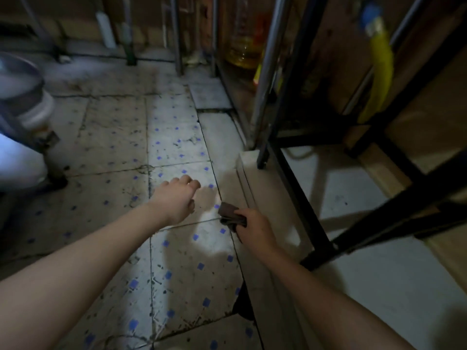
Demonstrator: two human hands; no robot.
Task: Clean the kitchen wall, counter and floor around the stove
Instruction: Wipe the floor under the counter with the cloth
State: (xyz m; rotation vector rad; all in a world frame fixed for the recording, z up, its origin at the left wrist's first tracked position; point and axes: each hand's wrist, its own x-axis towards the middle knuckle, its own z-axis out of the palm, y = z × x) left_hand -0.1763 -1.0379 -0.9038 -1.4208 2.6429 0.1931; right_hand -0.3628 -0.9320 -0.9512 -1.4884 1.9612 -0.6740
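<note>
R hand [255, 223] grips folded brown cloth [231, 215] low over grimy floor tiles [177, 261] by raised ledge [255, 178]; L hand [177, 198] loose, holds nothing. Best: scrub w/ firm strokes along grout.

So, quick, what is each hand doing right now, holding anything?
Left hand: open, fingers loosely curled, holding nothing.
Right hand: closed around a dark cloth.

A dim room with a grimy tiled floor [174, 147], cracked and dotted with small blue squares, one patch brightly lit. A black metal frame [300, 198] stands on a pale raised ledge [366, 236]. Brownish wall [75, 24] behind.
</note>
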